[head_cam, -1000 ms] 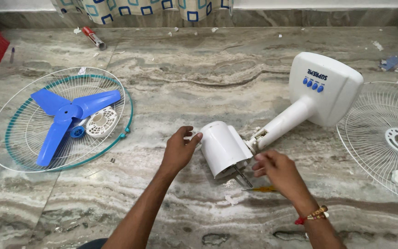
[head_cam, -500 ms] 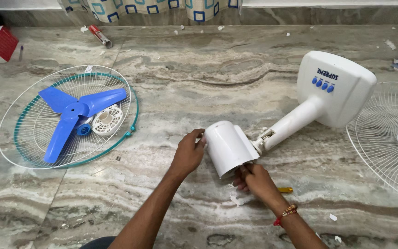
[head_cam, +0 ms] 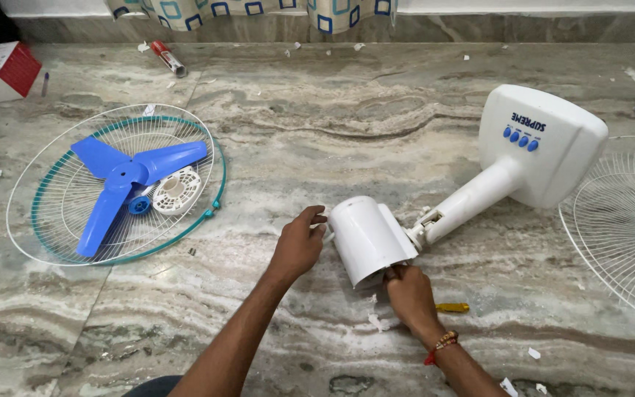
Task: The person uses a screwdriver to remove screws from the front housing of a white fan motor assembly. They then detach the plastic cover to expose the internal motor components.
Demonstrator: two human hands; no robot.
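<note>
A white fan body lies on the marble floor: its cylindrical motor housing [head_cam: 365, 237] points toward me, and a white neck joins it to the square base [head_cam: 542, 143] with blue buttons. My left hand [head_cam: 299, 246] grips the housing's left side. My right hand [head_cam: 408, 290] is under the housing's front rim, fingers closed around the motor shaft there, which the hand hides. A small yellow-handled screwdriver [head_cam: 452, 307] lies on the floor just right of my right hand.
At the left, a white wire grille with a teal rim [head_cam: 38, 228] holds the blue three-blade propeller [head_cam: 123, 180], a blue cap and a white round plate. A second white grille [head_cam: 626, 220] lies at the right edge. A red-and-white box [head_cam: 5, 70] and a marker [head_cam: 168, 59] are far back.
My right hand moved left from beside the housing to under its front rim and closed on the shaft. The screwdriver is now uncovered on the floor. The left hand stayed on the housing.
</note>
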